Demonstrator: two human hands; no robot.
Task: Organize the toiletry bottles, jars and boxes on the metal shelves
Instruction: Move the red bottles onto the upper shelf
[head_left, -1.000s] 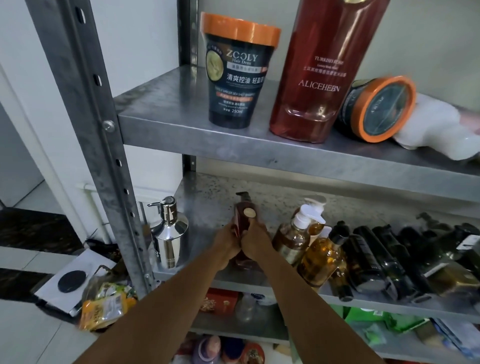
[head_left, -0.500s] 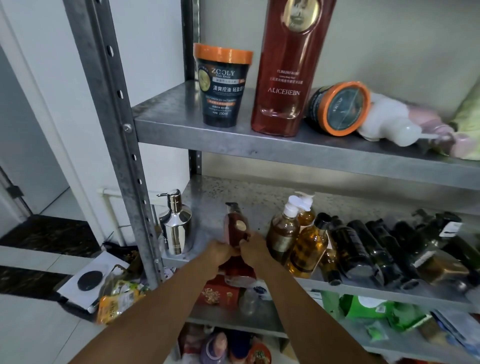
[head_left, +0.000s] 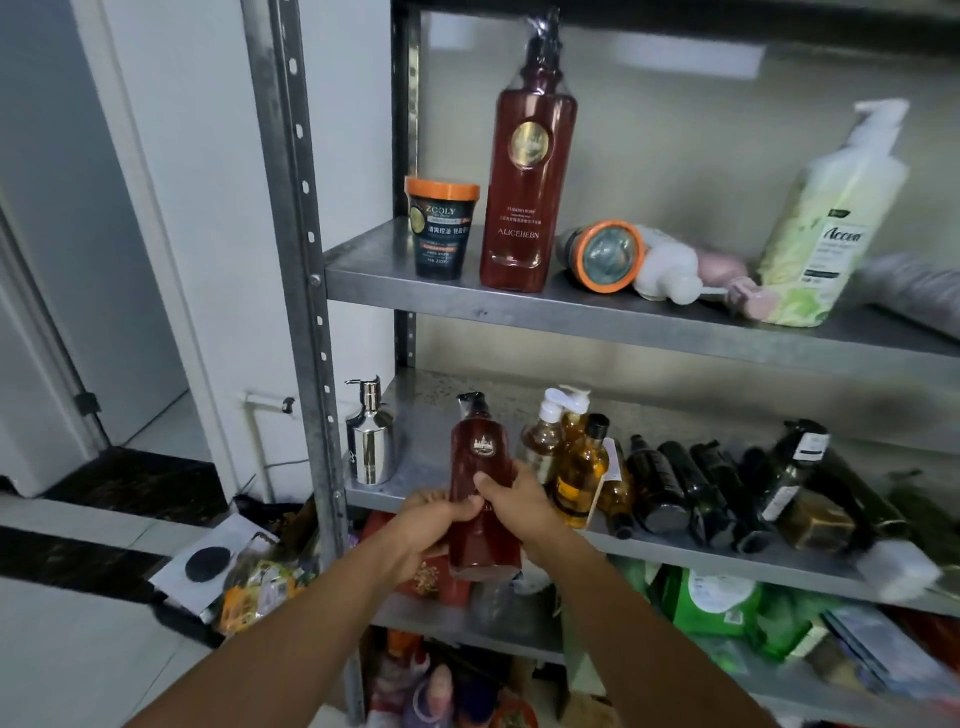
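The left hand (head_left: 422, 525) and right hand (head_left: 515, 506) are bare, as are both forearms (head_left: 291, 639).

- White floor tiles (head_left: 78, 649) are crossed by a black band (head_left: 67, 558).
- A white sheet (head_left: 208, 564), marked with a black disc, is laid on the floor.
- Colourful packets (head_left: 260, 590) are heaped just beside it.
- A white pipe (head_left: 262, 401) is fixed low on the wall (head_left: 208, 156).

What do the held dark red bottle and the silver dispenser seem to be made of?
Dark red bottle: likely glossy translucent plastic; light shows through its body.
Silver dispenser: probably polished metal, given mirror-like reflections; chromed plastic is possible.
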